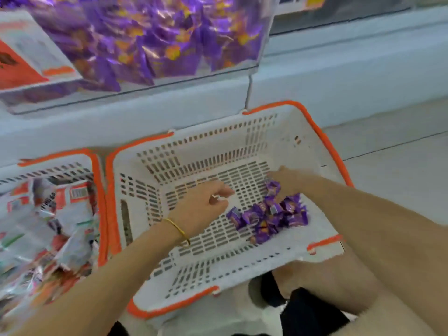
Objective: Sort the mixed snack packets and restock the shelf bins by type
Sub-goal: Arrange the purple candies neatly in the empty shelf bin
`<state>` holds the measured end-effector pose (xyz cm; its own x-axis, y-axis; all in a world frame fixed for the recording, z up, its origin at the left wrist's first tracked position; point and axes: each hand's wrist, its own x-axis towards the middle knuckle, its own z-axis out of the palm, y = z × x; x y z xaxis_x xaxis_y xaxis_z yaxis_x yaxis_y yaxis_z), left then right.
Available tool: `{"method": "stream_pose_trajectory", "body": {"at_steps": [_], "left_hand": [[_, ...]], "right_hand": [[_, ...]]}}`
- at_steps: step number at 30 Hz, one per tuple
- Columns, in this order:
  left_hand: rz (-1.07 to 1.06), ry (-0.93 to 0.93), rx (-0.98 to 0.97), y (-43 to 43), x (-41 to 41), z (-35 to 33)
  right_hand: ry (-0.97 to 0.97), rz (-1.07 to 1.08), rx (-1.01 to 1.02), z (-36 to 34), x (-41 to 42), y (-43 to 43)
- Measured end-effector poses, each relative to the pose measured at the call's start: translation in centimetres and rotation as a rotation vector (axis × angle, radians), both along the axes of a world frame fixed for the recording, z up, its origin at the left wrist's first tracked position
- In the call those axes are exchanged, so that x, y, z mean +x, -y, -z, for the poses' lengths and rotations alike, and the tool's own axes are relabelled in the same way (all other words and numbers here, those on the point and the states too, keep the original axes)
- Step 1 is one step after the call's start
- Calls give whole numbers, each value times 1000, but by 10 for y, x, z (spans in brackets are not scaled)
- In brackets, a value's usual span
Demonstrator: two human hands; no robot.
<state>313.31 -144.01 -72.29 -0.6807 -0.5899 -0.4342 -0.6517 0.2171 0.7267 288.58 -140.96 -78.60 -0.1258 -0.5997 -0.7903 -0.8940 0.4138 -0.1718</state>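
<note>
A white basket with an orange rim point(322, 139) sits on the floor in front of me. Several small purple snack packets point(271, 214) lie heaped on its slotted bottom at the right. My left hand point(203, 207) hovers inside the basket just left of the heap, fingers loosely curled, holding nothing that I can see. My right hand point(288, 178) reaches in from the right and lies over the far side of the heap; its fingers are blurred. Above, a clear shelf bin point(261, 44) is filled with matching purple packets.
A second orange-rimmed basket point(97, 180) at the left holds several white and red packets point(48, 226). A red and white box point(21, 59) stands on the shelf at the upper left. The shelf's pale base runs behind the baskets. Tiled floor lies at the right.
</note>
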Motion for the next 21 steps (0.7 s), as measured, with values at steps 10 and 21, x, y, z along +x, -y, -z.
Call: {"method": "stream_pose_trajectory", "body": {"at_steps": [10, 21], "left_hand": [[-195, 118, 186, 0, -1, 40], [-292, 34, 246, -10, 2, 42]], "right_hand": [[-166, -375, 49, 120, -20, -4], [157, 293, -146, 117, 27, -27]]}}
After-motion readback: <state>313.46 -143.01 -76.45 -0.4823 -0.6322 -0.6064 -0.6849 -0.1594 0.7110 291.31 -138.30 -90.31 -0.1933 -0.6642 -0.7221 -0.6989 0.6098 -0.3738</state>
